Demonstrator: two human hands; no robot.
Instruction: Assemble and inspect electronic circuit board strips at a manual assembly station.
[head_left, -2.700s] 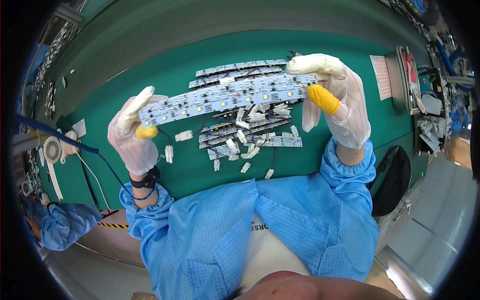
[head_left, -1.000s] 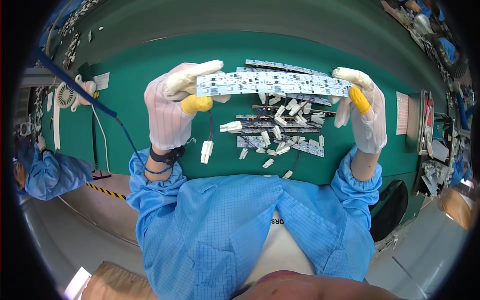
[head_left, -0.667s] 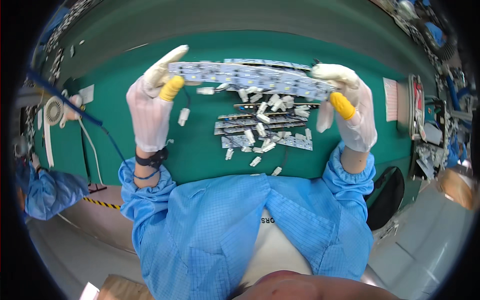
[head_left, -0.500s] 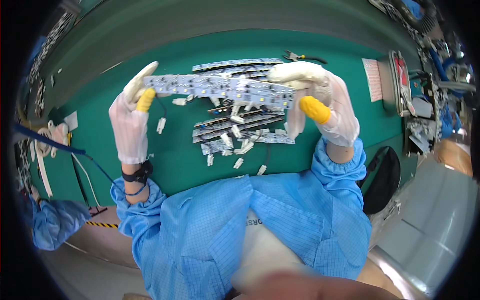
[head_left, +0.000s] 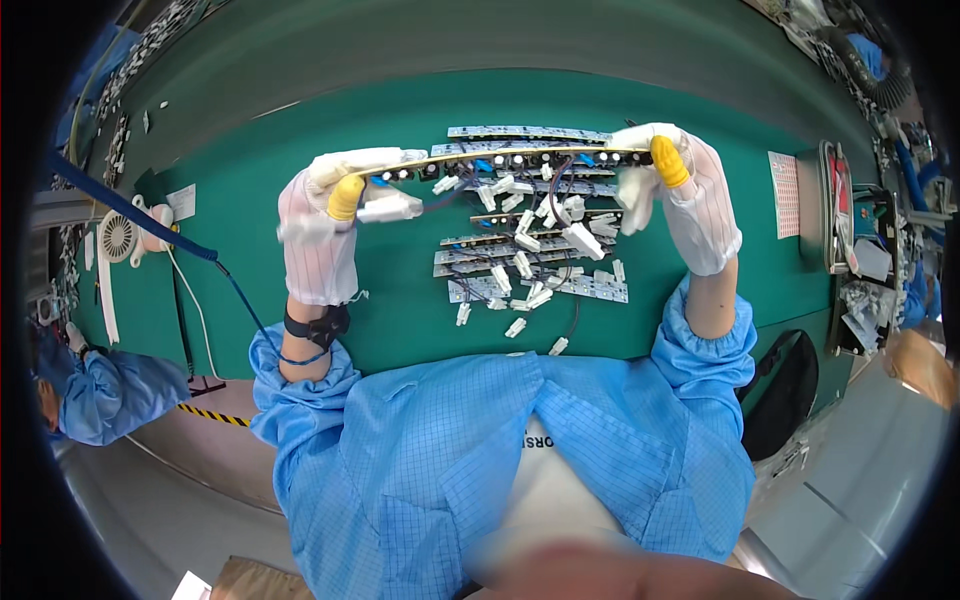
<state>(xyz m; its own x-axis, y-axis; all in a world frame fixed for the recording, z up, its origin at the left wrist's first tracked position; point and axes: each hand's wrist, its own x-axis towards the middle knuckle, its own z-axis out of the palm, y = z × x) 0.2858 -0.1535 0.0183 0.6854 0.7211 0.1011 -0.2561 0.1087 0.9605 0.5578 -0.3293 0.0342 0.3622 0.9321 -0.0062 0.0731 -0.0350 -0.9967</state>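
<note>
Between my two hands I hold up an LED circuit board strip (head_left: 520, 156), turned nearly edge-on so that its small components face me. My left hand (head_left: 335, 200), in a white glove with a yellow thumb cover, pinches its left end. My right hand (head_left: 675, 180), gloved the same way, grips the right end. Wires with white connectors hang from the strip. Beneath it lie several more LED strips (head_left: 500, 255) in a loose stack, with white plug connectors (head_left: 538, 298) scattered over them. Parts of the farther strips are hidden behind the held one.
A green mat (head_left: 400, 330) covers the bench. On the left are a small white fan (head_left: 118, 236) and a blue coiled cord (head_left: 150, 222) running to my wrist strap (head_left: 318, 326). A metal tray (head_left: 832, 210) and a black bag (head_left: 785, 395) are on the right. A co-worker's blue sleeve (head_left: 125, 395) shows at far left.
The strip has been tipped from showing its LED face to nearly edge-on, components toward me. Both hands keep hold of its ends. The whole view has shifted, with the bench appearing farther right.
</note>
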